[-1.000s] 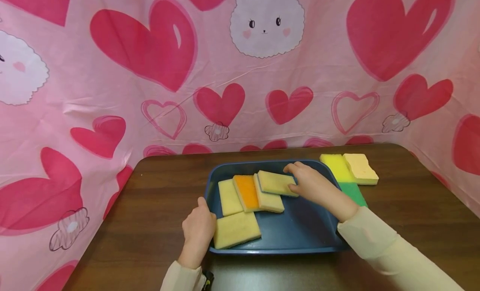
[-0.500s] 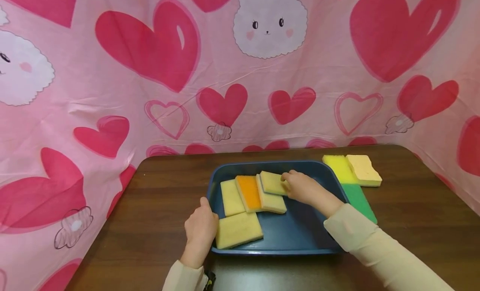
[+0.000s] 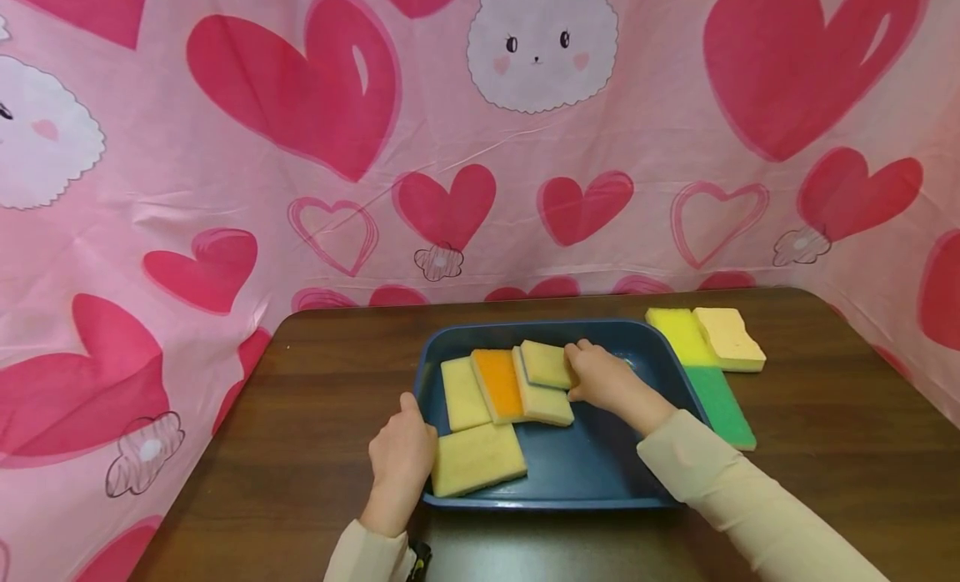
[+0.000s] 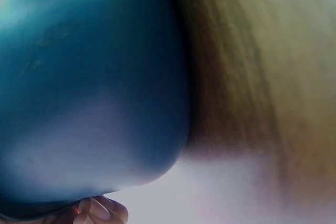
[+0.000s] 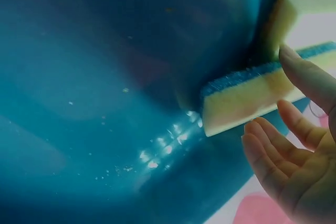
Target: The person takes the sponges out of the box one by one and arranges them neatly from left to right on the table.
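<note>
My left hand (image 3: 402,455) grips the left rim of the blue tray (image 3: 555,505), and its fingertips show at the tray edge in the left wrist view. Inside the tray my right hand (image 3: 606,383) holds the top yellow sponge (image 3: 545,365), thumb and fingers on opposite edges. A blue scouring layer lines this sponge (image 5: 244,98) in the right wrist view. It lies over a pale sponge (image 3: 547,408), which overlaps an orange-topped one (image 3: 498,384). Left of these is another pale yellow sponge (image 3: 465,394). A wider yellow sponge (image 3: 478,459) lies at the tray's front left.
On the brown table (image 3: 337,382), right of the tray, are a bright yellow sponge (image 3: 678,332), a cream sponge with wavy sides (image 3: 729,336) and a green pad (image 3: 718,407). A pink heart-patterned cloth (image 3: 510,148) hangs behind the table.
My right hand has moved left along the top sponge and now covers its right part. My left hand has stayed on the tray rim. The other sponges have kept their places.
</note>
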### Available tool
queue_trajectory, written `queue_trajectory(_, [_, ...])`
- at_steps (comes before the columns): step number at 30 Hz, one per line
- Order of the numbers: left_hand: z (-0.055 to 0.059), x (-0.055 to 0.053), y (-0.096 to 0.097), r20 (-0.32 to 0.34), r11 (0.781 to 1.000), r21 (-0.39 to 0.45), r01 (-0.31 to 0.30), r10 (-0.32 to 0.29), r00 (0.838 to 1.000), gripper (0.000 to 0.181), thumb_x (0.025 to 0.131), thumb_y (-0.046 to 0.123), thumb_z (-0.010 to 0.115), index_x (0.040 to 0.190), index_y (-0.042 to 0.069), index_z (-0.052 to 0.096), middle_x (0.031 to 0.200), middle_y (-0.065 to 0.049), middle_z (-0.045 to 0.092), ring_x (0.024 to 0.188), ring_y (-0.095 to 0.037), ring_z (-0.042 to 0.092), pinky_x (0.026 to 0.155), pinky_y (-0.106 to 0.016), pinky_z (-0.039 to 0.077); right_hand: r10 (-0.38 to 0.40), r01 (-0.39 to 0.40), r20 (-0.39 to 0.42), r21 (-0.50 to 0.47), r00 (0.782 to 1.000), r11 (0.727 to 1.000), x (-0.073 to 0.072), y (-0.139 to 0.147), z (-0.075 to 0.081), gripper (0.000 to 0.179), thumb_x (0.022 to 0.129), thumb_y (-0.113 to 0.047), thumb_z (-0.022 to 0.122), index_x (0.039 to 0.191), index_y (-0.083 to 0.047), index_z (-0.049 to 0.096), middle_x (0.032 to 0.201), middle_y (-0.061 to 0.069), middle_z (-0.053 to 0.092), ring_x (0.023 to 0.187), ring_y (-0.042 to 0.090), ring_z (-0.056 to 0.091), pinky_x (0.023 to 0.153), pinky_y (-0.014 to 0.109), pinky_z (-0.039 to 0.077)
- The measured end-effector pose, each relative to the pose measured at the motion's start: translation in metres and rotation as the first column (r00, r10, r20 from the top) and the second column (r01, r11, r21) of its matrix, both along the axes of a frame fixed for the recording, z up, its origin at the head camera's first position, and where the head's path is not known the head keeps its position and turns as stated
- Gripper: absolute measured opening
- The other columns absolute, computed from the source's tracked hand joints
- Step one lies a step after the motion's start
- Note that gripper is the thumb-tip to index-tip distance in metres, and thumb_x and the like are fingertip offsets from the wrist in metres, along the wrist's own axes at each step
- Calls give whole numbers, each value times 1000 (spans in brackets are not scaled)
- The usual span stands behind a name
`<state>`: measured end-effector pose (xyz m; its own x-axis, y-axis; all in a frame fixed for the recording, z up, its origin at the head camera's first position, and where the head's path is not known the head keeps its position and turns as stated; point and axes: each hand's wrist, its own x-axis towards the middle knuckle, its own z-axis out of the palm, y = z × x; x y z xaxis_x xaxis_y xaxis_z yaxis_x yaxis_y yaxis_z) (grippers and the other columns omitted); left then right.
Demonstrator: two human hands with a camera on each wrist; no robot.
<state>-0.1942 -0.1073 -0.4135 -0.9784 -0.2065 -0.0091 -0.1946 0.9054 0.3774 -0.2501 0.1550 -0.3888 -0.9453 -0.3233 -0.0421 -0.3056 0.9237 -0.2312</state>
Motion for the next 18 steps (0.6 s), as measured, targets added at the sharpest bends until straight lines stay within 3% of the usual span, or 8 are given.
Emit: queue_trajectory(18, [1,2,1,-31,1000,-9,3,-3,1000,17,85,10,52,98,0,46,63,-15,57,53,-27,54,49,-40,40,-32,33,-17,26,999,999,0,-5,-9,43,73,-9,80,105,-1,51,97,15,53,85,27,53,76,43,53])
